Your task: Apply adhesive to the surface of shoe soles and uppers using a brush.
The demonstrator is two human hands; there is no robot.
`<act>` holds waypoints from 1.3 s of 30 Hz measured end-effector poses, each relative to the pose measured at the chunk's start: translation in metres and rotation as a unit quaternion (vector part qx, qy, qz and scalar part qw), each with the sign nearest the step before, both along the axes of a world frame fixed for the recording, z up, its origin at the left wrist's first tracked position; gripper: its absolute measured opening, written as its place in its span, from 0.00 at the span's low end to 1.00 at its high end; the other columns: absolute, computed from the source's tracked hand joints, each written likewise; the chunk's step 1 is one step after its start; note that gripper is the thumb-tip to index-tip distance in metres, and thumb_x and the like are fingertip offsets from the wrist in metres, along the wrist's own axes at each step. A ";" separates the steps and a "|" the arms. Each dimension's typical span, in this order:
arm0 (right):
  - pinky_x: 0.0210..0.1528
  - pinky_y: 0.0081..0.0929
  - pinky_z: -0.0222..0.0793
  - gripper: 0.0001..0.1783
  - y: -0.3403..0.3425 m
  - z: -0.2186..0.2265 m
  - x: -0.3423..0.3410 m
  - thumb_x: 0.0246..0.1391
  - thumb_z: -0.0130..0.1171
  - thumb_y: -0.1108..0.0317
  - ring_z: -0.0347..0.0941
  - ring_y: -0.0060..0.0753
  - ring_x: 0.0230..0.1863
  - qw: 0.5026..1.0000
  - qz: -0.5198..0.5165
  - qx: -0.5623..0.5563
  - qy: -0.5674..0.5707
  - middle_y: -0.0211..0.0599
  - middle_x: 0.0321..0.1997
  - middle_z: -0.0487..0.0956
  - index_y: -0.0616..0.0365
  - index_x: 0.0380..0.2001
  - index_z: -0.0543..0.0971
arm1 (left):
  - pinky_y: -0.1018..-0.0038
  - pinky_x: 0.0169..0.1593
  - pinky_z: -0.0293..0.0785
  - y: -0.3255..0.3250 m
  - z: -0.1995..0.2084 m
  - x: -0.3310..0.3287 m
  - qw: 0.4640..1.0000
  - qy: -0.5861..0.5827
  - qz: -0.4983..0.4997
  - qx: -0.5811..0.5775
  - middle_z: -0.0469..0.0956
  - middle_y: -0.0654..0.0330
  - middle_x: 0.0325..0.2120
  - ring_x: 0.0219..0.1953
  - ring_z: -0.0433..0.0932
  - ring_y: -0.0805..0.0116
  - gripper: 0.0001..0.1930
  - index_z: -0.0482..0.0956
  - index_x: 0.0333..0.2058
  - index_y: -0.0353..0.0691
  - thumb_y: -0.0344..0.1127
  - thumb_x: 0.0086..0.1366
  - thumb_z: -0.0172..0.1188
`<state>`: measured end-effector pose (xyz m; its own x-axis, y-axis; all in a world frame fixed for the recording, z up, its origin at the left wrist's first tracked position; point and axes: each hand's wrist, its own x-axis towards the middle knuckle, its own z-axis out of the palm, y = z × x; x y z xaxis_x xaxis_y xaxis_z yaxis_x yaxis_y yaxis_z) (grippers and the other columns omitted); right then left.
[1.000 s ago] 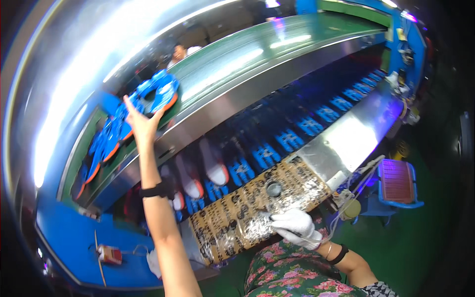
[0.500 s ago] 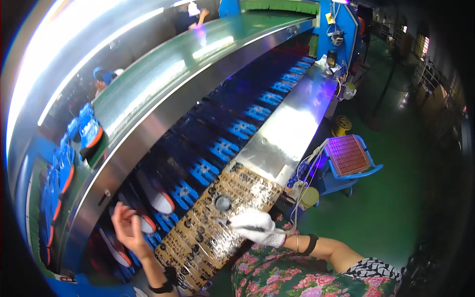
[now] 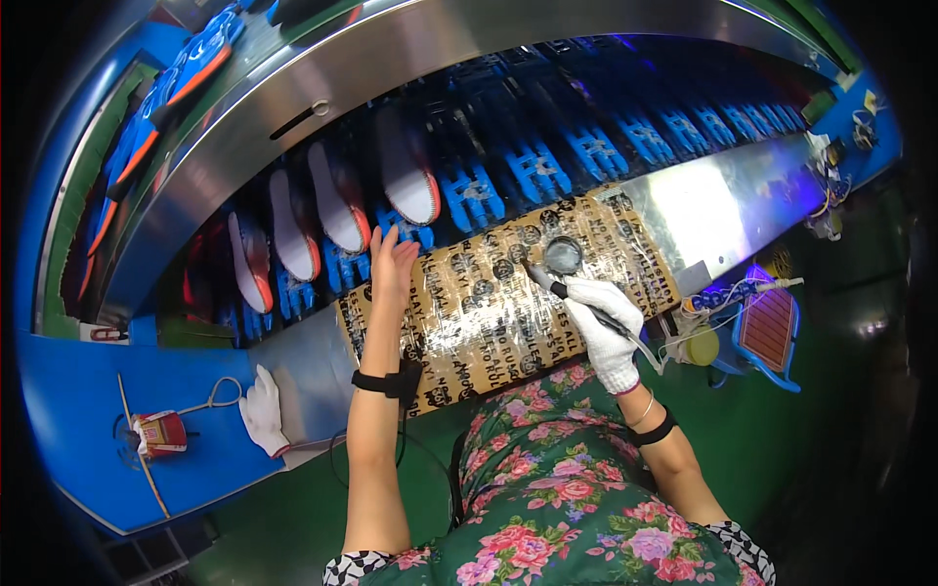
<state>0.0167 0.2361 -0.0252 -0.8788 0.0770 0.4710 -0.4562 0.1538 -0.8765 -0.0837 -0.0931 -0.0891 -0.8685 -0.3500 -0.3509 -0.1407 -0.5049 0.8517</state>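
My bare left hand (image 3: 394,259) has its fingers spread, with nothing in it. The fingertips reach up beside the heel end of a grey shoe sole with an orange-red rim (image 3: 410,186). More such soles (image 3: 291,230) stand to the left, propped on the blue holders (image 3: 342,266). My right hand (image 3: 608,327), in a white knit glove, is closed on a slim dark-handled brush (image 3: 539,277). The brush tip points toward a small round dish (image 3: 563,256) just beyond it, with greyish contents. That dish sits on a ledge covered with printed brown tape (image 3: 479,337).
Blue holders (image 3: 598,152) run on in a row to the right. Behind them is a metal rail (image 3: 440,44), with blue shoes (image 3: 181,83) at far left. A white glove (image 3: 262,410) and a red tin (image 3: 159,434) lie at left. A blue stool (image 3: 767,327) stands at right.
The view has swung left and down, bringing the glove and red tin into sight. My left hand now reaches toward the rightmost sole. My right hand still grips the brush near the dish.
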 end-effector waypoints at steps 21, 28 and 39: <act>0.53 0.30 0.75 0.11 -0.006 0.002 -0.012 0.49 0.68 0.84 0.82 0.37 0.47 0.999 0.012 0.014 -0.051 0.46 0.43 0.86 0.67 0.38 0.86 | 0.45 0.69 0.54 0.025 -0.004 -0.063 0.892 -0.034 0.191 0.409 0.46 0.37 0.72 0.73 0.52 0.39 0.39 0.55 0.71 0.62 0.72 0.67 0.44; 0.53 0.30 0.75 0.11 -0.006 -0.007 -0.022 0.49 0.67 0.84 0.82 0.38 0.47 0.996 -0.008 -0.024 -0.088 0.46 0.44 0.86 0.67 0.38 0.85 | 0.52 0.64 0.67 0.009 -0.018 -0.105 0.833 0.073 0.128 0.533 0.61 0.47 0.67 0.66 0.65 0.47 0.30 0.67 0.63 0.46 0.60 0.74 0.38; 0.48 0.28 0.75 0.10 -0.023 -0.009 -0.048 0.53 0.66 0.81 0.79 0.32 0.45 0.971 -0.013 -0.163 -0.172 0.45 0.48 0.84 0.66 0.40 0.85 | 0.55 0.62 0.72 0.012 -0.019 -0.177 0.814 0.239 -0.028 0.529 0.80 0.54 0.51 0.56 0.77 0.56 0.21 0.77 0.53 0.41 0.49 0.73 0.50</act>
